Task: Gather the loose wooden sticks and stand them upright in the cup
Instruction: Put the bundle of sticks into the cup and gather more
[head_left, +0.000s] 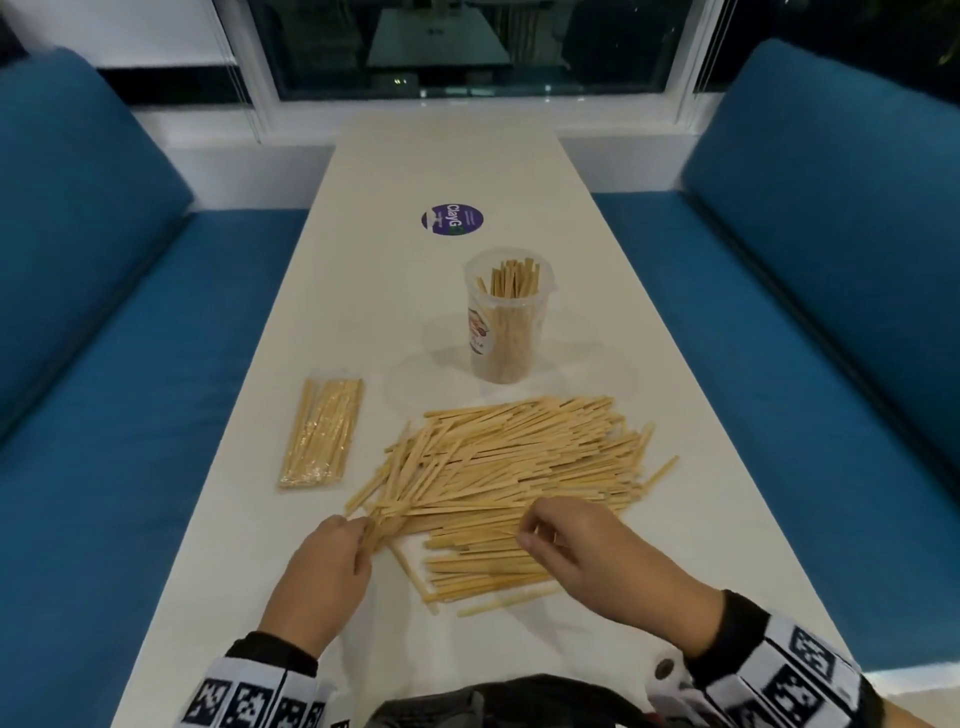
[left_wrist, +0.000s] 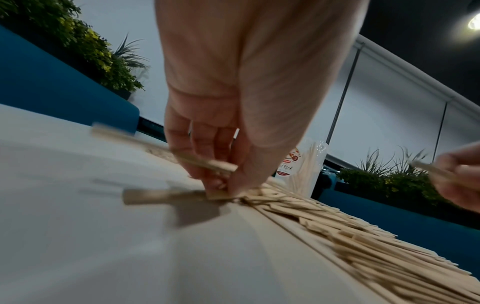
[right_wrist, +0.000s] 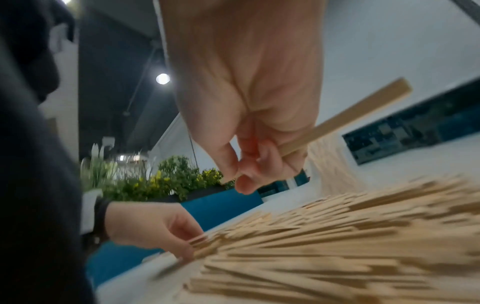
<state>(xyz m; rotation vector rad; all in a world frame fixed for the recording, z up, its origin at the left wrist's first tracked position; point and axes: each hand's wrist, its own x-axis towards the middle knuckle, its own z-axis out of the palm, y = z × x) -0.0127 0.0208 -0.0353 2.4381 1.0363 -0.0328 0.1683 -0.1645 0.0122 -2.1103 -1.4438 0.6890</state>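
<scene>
A wide heap of loose flat pale wooden sticks (head_left: 519, 467) lies fanned across the near half of the long white table (head_left: 457, 166), most of them running left to right. The left hand (head_left: 322, 571) sits at the heap's near left corner, its fingers (left_wrist: 207, 160) curled down and pinching the gathered ends of several sticks against the thumb, right at the tabletop; a few ends poke out past the fingers toward the left. The right hand (head_left: 582, 551) hovers over the near right part of the heap, fingers (right_wrist: 259, 164) bent inward, and grips 1 flat wooden stick (right_wrist: 345, 117) that slants up and away from the pile, clear of the other sticks.

Beyond the heap, toward the far side, stands a clear plastic cup (head_left: 506, 322) with a printed label, already holding a bunch of sticks upright. To the left of the heap lies a sealed clear packet of sticks (head_left: 322, 434). Farther away on the table sits a round purple sticker (head_left: 452, 220). Blue upholstered benches (head_left: 104, 364) flank the table on both sides.
</scene>
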